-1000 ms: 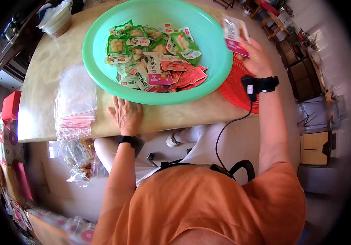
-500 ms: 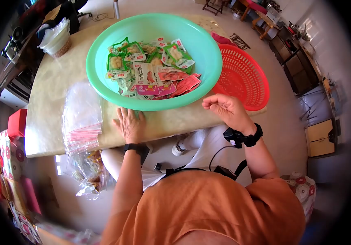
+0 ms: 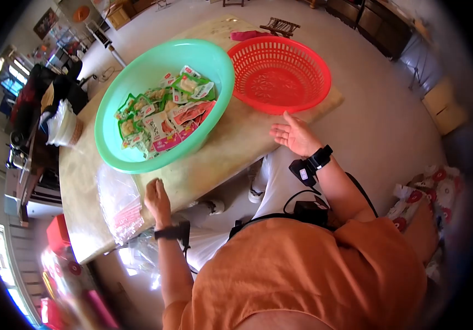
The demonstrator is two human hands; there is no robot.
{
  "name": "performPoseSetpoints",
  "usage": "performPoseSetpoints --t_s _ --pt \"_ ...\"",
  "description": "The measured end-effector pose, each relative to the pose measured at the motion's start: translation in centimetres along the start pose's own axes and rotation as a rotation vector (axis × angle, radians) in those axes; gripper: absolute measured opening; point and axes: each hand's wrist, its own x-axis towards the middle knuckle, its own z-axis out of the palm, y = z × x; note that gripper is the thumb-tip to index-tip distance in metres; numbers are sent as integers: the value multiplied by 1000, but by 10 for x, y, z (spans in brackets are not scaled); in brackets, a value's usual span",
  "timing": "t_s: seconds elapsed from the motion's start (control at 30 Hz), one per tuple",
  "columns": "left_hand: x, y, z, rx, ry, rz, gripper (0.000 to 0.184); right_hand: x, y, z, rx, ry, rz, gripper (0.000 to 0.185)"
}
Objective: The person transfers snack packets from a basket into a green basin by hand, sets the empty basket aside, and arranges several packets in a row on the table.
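Observation:
My left hand is over the table's near edge, its fingers curled together and nothing showing in them. Just left of it lies a stack of clear zip bags with pink-red seal strips. My right hand is held up below the red basket, palm turned inward, fingers extended, holding nothing. A large mint-green basin stands on the table beyond my left hand. Inside it is a pile of small snack packets, some green and white, some red and pink.
The pale table has a rounded edge close to my legs. At its left side stands a white tub covered with plastic. A small folding stool is on the floor beyond the basket. Clear plastic bags hang below the table edge.
The view has turned to the right, so basin and basket appear further left. My left hand has gone from lying flat and spread to curled; my right hand's fingers have straightened.

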Motion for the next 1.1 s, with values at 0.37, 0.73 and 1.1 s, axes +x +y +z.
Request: performPoseSetpoints --t_s 0.37,0.73,1.1 --pt "14 155 -11 293 10 733 32 75 -37 -54 500 279 109 37" --pt "38 160 42 503 -212 680 31 -61 -178 -206 485 524 -522 38" --pt "51 152 49 506 -168 675 25 -124 -33 -435 368 786 -130 40"
